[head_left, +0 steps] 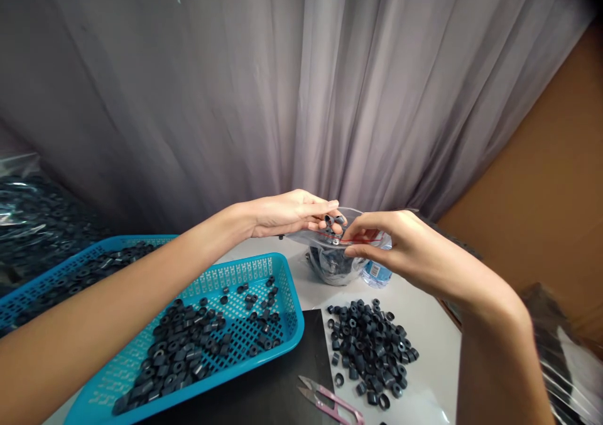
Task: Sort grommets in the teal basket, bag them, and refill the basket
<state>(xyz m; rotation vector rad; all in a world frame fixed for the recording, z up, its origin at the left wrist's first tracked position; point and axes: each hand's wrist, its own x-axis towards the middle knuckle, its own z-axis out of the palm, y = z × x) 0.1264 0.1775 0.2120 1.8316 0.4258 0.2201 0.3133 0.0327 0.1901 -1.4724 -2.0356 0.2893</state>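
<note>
At the mouth of a clear zip bag [330, 265], my left hand [301, 211] cups a few small black rubber-like rings [330, 220], its fingers curled under them. My right hand [381, 230] pinches the rim of the same bag, near its red zip line, and keeps the mouth spread. More black rings show through the bag's lower part, which rests on the white table. Part of the left fingers lies behind the bag's plastic.
A blue basket [287, 299] with black rings stands left, another blue basket [106, 244] behind it. Loose rings [370, 343] are piled on the white table [433, 343]. Pink thread snips [330, 403] lie on a black mat [282, 381]. A water bottle [377, 274] stands behind my right hand.
</note>
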